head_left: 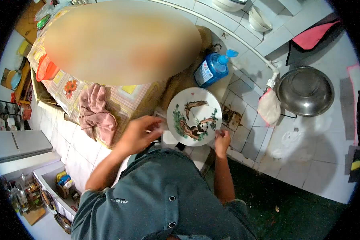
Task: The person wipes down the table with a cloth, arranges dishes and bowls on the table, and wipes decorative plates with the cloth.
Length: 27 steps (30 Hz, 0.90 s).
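A white plate (180, 103) with a painted panda, branches and green leaves is held in front of my body, its face turned up toward me. My right hand (223, 142) pinches the plate's lower right rim between thumb and fingers. Left of the plate, my left hand (142, 134) has its fingers curved and apart, with nothing visible in it. Its fingertips are slightly blurred and come near the rim without plainly touching it. A crumpled pink cloth (95, 114) lies on the table edge beyond my left hand.
A blue pump bottle (212, 70) stands just behind the plate. The patterned tablecloth (120, 96) covers a table at left, with an orange basket (47, 69) on it. A metal wok or basin (305, 91) hangs at right beside a cloth mitt (269, 107). Part of the table is blurred out.
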Motion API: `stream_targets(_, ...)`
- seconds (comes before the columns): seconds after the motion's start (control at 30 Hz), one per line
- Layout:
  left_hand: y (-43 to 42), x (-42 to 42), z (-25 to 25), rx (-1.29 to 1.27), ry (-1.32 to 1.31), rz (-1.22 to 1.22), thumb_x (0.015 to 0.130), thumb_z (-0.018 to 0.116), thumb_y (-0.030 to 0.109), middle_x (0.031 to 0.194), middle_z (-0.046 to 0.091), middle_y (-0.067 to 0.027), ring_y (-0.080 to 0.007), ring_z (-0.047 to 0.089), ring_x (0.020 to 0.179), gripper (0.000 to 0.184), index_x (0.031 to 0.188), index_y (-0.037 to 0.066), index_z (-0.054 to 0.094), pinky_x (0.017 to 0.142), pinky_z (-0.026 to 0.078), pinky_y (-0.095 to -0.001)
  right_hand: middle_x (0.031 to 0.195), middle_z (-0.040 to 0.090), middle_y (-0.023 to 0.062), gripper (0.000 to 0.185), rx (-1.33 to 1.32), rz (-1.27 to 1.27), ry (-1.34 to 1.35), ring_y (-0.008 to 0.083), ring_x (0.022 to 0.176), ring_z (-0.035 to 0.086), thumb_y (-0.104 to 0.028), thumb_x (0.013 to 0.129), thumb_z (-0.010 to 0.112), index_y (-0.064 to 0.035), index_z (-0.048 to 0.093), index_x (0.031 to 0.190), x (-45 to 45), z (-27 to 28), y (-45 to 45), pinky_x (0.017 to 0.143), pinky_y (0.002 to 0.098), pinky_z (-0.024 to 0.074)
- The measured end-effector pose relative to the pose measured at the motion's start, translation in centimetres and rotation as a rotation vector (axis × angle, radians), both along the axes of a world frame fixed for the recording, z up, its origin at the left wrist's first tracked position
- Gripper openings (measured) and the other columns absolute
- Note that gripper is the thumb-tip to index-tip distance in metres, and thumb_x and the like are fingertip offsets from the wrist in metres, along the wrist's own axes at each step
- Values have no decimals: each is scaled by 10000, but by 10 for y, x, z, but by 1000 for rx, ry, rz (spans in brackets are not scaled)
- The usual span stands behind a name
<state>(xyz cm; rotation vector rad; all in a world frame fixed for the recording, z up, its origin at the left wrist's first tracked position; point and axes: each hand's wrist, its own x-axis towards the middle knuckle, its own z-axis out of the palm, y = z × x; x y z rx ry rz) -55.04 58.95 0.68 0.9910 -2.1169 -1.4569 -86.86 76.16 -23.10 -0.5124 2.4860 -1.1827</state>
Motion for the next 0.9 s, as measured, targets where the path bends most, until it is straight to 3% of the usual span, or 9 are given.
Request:
stream_targets(0.07,2,-33,-62,-174,-209,58,841,673,189,998,633,-226,-305,642,880,413,1179,-31,583,750,511,-361,879,664,138,410,-112,8,-126,260,801,638,-210,823,724,39,604,1125,-2,2,-3,725,367,496)
stream_targets(0.2,-13,-51,-181,81,-360,150,828,687,186,994,654,-190,-301,638,868,458,1214,-22,554,769,495,-381,879,665,128,431,-109,68,-182,247,797,637,-223,828,715,39,600,1151,-15,-8,-6,724,375,496)
stream_targets(0.3,-21,-45,-270,117,-129,266,829,693,195,991,661,-171,-286,639,860,440,1200,-2,560,755,496,-375,883,671,126,401,-97,75,-186,226,773,638,-180,821,719,42,601,1134,-15,7,-14,704,362,498)
stream_targets(0.43,-7,-64,-202,164,-231,313,834,695,199,978,662,-166,-278,639,848,411,1181,19,568,752,496,-378,856,660,110,355,-111,161,-192,177,750,626,-123,809,722,44,598,1098,-22,-7,-20,670,327,493)
stream_targets(0.47,-6,-67,-197,134,-300,321,838,690,136,993,664,-154,-249,642,845,380,1165,-3,555,736,519,-365,856,660,110,355,-110,166,-194,177,750,626,-123,809,722,44,598,1098,-22,-8,-21,670,327,493)
stream_targets(0.57,-6,-67,-203,108,-310,340,839,685,69,998,666,-139,-220,646,836,336,1132,-22,549,711,545,-353,845,650,95,303,-68,159,-240,155,742,611,-99,811,715,48,594,1047,-24,-4,-22,665,314,488)
stream_targets(0.63,-5,-64,-209,113,-254,358,837,686,66,988,667,-136,-220,646,831,319,1115,-20,556,703,547,-354,864,648,83,233,-325,202,-414,149,748,598,-55,824,686,44,592,1013,-25,-6,-18,685,306,481)
stream_targets(0.8,4,-65,-182,237,-167,387,843,638,-8,979,654,-121,-215,632,894,249,1079,-13,561,772,530,-361,944,636,80,210,-470,256,-511,160,833,587,-41,857,639,33,591,1047,-22,8,-6,763,306,462)
stream_targets(0.9,8,-56,-206,243,-89,393,835,659,21,981,653,-124,-201,621,847,302,1117,-13,556,772,492,-339,962,627,77,209,-510,272,-500,147,860,578,-38,870,623,31,569,1060,-22,20,2,782,297,454)
